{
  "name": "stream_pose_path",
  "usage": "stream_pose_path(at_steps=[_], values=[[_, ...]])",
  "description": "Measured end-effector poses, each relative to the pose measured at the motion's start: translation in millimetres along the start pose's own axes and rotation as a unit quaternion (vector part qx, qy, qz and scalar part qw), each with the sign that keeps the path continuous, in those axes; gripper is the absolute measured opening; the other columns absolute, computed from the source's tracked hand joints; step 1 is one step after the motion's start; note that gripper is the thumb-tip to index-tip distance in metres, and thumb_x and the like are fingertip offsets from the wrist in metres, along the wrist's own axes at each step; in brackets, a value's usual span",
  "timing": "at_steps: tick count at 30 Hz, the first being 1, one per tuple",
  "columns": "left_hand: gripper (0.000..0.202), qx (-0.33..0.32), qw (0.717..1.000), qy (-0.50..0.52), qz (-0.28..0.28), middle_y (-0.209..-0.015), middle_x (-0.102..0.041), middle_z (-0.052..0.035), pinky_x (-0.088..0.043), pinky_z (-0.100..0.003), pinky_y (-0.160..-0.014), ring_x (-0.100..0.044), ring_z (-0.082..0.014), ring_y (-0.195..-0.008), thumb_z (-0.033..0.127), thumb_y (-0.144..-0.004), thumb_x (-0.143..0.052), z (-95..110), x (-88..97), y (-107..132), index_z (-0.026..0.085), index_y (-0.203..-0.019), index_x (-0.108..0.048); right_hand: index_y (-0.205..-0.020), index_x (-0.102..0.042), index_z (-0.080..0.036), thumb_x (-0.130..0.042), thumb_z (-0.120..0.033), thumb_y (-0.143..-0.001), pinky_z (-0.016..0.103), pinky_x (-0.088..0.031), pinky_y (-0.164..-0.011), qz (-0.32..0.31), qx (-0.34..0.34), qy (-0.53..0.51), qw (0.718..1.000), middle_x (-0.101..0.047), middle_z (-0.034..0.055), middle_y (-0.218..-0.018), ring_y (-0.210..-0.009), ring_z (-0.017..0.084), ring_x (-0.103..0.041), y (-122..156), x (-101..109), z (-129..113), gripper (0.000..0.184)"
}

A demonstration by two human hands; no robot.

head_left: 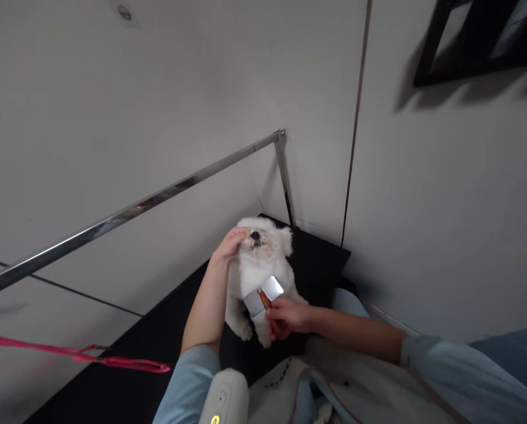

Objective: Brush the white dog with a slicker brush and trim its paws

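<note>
A fluffy white dog sits upright on a black table, facing me with its muzzle tipped up. My left hand grips the side of its head, fingers bent against the fur beside the nose. In my right hand is a slicker brush with a wooden handle and a shiny metal back. My fingers are closed around the handle. The brush head lies against the dog's chest, its bristle side turned toward the fur and hidden from me.
The black tabletop meets pale wall panels. A metal grooming arm slants across on the left above the table. From the left reaches a pink strap. A black rack is mounted upper right. A pale device sits low in front.
</note>
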State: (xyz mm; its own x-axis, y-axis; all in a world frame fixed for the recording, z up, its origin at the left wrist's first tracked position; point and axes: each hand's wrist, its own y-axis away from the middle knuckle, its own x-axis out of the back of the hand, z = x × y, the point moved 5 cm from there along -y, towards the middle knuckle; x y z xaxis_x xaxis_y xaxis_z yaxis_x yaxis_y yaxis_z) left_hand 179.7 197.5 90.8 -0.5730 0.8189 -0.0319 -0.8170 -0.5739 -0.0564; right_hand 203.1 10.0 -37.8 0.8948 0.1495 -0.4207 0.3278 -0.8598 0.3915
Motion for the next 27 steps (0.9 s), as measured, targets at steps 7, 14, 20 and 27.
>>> stream_pose_path(at_steps=[7, 14, 20, 27], values=[[0.019, -0.062, 0.984, 0.074, 0.153, -0.063, -0.068, -0.0062, -0.049, -0.026, -0.059, -0.062, -0.0168, -0.058, 0.027, -0.049, -0.067, -13.6, 33.6, 39.3, 0.012, -0.061, -0.07, -0.08, -0.049, -0.016, -0.064, -0.033, -0.083, 0.019, -0.046, -0.048, 0.022, -0.01, 0.097, 0.995, -0.067, 0.0006, -0.066, -0.054, 0.011, -0.063, 5.6, 18.6, 2.2, 0.023], [0.019, -0.111, 0.957, 0.113, 0.243, -0.067, -0.069, -0.0077, -0.05, -0.029, -0.064, -0.064, -0.0196, -0.065, 0.033, -0.053, -0.067, -15.7, 52.4, 74.3, 0.014, -0.057, -0.067, -0.085, -0.05, -0.015, -0.059, -0.026, -0.087, 0.015, -0.048, -0.05, -0.016, 0.038, 0.163, 0.986, -0.067, -0.0002, -0.073, -0.06, 0.008, -0.065, 7.6, 8.2, -15.8, 0.013], [0.023, -0.108, 0.963, 0.108, 0.223, -0.055, -0.058, -0.0047, -0.046, -0.025, -0.059, -0.058, -0.0162, -0.061, 0.032, -0.056, -0.065, -13.9, 50.2, 88.2, 0.015, -0.045, -0.054, -0.08, -0.047, -0.016, -0.051, -0.03, -0.092, 0.018, -0.046, -0.047, -0.061, -0.085, 0.222, 0.969, -0.063, -0.0013, -0.064, -0.05, 0.008, -0.06, 7.3, 8.2, 11.1, 0.018], [0.029, -0.133, 0.966, 0.033, 0.218, -0.048, -0.047, -0.0013, -0.041, -0.025, -0.057, -0.048, -0.0132, -0.055, 0.032, -0.059, -0.068, -3.8, 36.5, 111.5, 0.016, -0.042, -0.052, -0.084, -0.049, -0.019, -0.044, -0.028, -0.093, 0.022, -0.042, -0.056, 0.07, 0.174, 0.328, 0.926, -0.054, -0.0028, -0.065, -0.058, 0.009, -0.05, 3.7, 5.8, -30.5, 0.014]])
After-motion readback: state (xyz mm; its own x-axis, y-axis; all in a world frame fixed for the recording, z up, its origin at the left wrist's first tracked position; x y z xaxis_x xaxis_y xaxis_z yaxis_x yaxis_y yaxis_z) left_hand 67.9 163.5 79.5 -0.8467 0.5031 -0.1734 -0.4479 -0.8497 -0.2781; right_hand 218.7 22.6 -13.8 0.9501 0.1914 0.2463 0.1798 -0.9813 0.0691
